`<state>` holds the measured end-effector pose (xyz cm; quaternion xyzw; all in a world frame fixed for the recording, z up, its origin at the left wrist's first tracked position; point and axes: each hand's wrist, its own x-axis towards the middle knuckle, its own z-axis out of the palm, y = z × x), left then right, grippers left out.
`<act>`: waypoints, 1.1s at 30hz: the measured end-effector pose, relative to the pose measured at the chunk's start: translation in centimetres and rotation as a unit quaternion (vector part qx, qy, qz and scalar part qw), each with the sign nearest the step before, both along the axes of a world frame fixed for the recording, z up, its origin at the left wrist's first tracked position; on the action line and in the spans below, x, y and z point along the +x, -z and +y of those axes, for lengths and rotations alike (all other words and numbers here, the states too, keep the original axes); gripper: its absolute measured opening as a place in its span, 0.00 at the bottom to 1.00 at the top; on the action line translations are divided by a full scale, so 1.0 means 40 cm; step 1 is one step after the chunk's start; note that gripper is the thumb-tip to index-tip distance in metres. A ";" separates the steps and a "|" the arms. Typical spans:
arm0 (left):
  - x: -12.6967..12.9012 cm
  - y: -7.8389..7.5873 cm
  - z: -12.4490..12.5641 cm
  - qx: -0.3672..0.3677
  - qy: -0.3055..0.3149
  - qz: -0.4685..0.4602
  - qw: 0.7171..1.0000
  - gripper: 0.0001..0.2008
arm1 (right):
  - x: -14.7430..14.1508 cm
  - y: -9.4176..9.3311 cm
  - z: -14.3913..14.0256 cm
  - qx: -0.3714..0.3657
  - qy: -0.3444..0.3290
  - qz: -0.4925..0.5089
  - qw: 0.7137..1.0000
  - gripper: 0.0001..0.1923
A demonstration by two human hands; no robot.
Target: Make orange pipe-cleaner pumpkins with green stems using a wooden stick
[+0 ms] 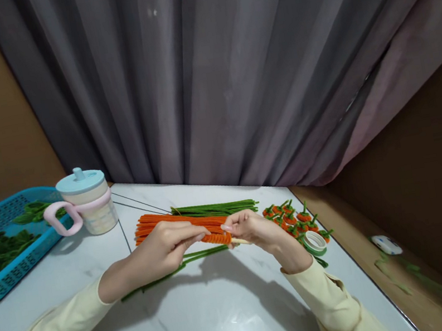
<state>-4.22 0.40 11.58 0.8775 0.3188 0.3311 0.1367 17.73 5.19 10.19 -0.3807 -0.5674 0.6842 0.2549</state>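
An orange pipe cleaner coil [217, 238] is wound in tight turns around a pale thin stick [240, 241]. The fingertips of my left hand [167, 247] pinch the coil at its left end. My right hand [257, 229] has its fingers closed around the stick at the coil's right end; some of those fingers are hidden. Just behind both hands lies a bundle of loose orange pipe cleaners [150, 226], with green pipe cleaners [219, 208] beyond it. A few more green strands [204, 253] lie under and in front of my hands.
Several small orange-and-green pumpkin-like pieces [291, 216] sit to the right, beside a white-and-green tape roll [315, 242]. On the left stand a lidded cup [99, 211] and a blue basket [18, 273] holding green leafy material. A grey curtain [198, 79] hangs behind the table.
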 end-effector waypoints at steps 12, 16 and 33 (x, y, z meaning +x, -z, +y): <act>-0.014 -0.029 0.028 -0.397 -0.068 -0.182 0.897 0.17 | 0.016 -0.028 -0.008 0.340 -0.013 0.022 0.940 0.14; -0.015 -0.016 0.040 -0.501 -0.034 -0.255 0.826 0.13 | 0.009 -0.034 -0.025 0.499 0.034 -0.032 0.866 0.23; 0.001 -0.021 0.030 -0.549 -0.023 -0.259 0.794 0.13 | 0.008 -0.040 -0.039 0.511 0.092 -0.083 0.850 0.06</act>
